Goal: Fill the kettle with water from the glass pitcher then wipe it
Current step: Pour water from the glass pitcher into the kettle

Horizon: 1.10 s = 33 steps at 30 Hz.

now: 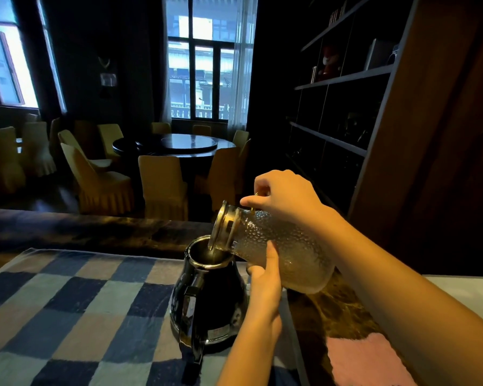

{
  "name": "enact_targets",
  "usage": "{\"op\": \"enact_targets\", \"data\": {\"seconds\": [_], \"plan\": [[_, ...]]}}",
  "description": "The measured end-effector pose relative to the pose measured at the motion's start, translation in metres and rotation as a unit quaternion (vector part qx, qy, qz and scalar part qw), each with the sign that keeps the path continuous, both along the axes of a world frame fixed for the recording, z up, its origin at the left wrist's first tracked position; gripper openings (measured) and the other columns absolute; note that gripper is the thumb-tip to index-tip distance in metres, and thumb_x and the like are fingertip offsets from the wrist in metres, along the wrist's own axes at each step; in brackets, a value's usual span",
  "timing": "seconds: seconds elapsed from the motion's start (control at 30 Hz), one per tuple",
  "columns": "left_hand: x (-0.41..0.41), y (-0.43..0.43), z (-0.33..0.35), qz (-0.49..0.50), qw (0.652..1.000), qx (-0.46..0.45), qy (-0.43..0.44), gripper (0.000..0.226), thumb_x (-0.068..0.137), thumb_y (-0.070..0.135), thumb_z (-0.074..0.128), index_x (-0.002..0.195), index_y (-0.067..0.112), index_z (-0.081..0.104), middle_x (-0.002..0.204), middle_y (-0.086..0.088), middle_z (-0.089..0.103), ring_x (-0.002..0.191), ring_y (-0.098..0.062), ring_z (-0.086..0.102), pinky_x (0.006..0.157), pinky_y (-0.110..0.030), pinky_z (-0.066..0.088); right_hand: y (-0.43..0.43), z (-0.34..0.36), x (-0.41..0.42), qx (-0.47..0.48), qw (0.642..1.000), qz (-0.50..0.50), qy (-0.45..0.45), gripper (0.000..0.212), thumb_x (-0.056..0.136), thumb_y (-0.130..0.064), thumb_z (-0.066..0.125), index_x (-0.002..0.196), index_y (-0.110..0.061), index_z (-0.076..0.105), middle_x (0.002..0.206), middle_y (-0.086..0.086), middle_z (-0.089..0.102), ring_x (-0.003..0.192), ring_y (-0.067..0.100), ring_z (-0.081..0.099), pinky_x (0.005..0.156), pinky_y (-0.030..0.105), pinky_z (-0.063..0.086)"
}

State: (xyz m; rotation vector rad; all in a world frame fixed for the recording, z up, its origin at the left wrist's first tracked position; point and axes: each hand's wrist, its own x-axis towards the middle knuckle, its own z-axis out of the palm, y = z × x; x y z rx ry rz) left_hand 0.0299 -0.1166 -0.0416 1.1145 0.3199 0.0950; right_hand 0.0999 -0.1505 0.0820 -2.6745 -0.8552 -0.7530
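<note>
The right hand [286, 197] comes over the top of the pitcher [287, 249], its fingers curled tight around the handle, which is mostly hidden under them. The left hand [265, 278] cradles the pitcher from below, thumb laid up against the glass and the other fingers wrapped out of sight behind it. The pitcher is clear glass with a pebbled, hammered texture and a smooth metal collar [223, 227] at the neck. It is tipped far over to the left, so its lip hangs just inside the open top of the kettle [209, 299]. Whether water is running I cannot tell for sure. The kettle is glossy black and bell-shaped, with a bright metal rim and a dark handle pointing toward the camera. It stands upright on a thick cloth [67, 302] checked in blue, grey and tan. To the right of the cloth is a dark brown marbled counter [335, 310], with a fluffy pink towel [368, 360] lying on it near the right forearm. Beyond the counter is a dim dining room with a round dark table [173, 146] ringed by chairs [103, 179] in pleated yellow covers, tall bright windows [207, 65] and dark shelves [340, 79] along the right wall.
</note>
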Motion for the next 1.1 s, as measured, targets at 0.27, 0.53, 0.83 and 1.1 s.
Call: {"op": "enact_targets", "data": {"seconds": [0.27, 0.53, 0.83, 1.1], "plan": [[-0.014, -0.004, -0.009, 0.025, 0.997, 0.028, -0.068, 0.063, 0.087, 0.035, 0.057, 0.137, 0.014, 0.026, 0.127, -0.001, 0.049, 0.101, -0.009, 0.054, 0.080, -0.020, 0.046, -0.052, -0.027, -0.005, 0.183, 0.973, 0.012, 0.140, 0.043, 0.082, -0.047, 0.065, 0.070, -0.006, 0.063, 0.063, 0.004, 0.056, 0.059, 0.014, 0.050, 0.057, 0.030, 0.039], [-0.016, 0.001, -0.017, 0.002, 0.988, 0.107, -0.112, 0.057, 0.083, 0.032, 0.063, 0.133, 0.021, 0.037, 0.123, 0.004, 0.055, 0.099, -0.002, 0.056, 0.061, -0.009, 0.051, -0.095, -0.041, -0.022, 0.308, 0.885, 0.023, 0.348, 0.043, 0.089, -0.046, 0.057, 0.059, -0.016, 0.047, 0.057, 0.000, 0.040, 0.050, 0.008, 0.038, 0.053, 0.022, 0.035], [-0.022, 0.025, 0.023, -0.051, 0.976, 0.105, -0.184, 0.077, 0.065, 0.047, 0.069, 0.134, 0.029, 0.042, 0.121, 0.009, 0.062, 0.097, 0.002, 0.064, 0.068, -0.014, 0.054, -0.108, 0.000, -0.053, 0.375, 0.790, 0.132, 0.467, 0.030, 0.084, -0.041, 0.058, 0.082, -0.013, 0.068, 0.060, -0.006, 0.051, 0.058, 0.007, 0.047, 0.074, 0.031, 0.047], [-0.017, 0.090, 0.087, -0.044, 0.952, 0.149, -0.265, 0.063, 0.059, 0.048, 0.072, 0.117, 0.026, 0.059, 0.105, 0.007, 0.072, 0.093, -0.009, 0.069, 0.065, -0.017, 0.054, -0.065, 0.049, -0.084, 0.367, 0.808, 0.235, 0.397, 0.036, 0.085, -0.034, 0.051, 0.089, -0.003, 0.069, 0.083, -0.006, 0.069, 0.083, 0.007, 0.063, 0.072, 0.019, 0.049]]}}
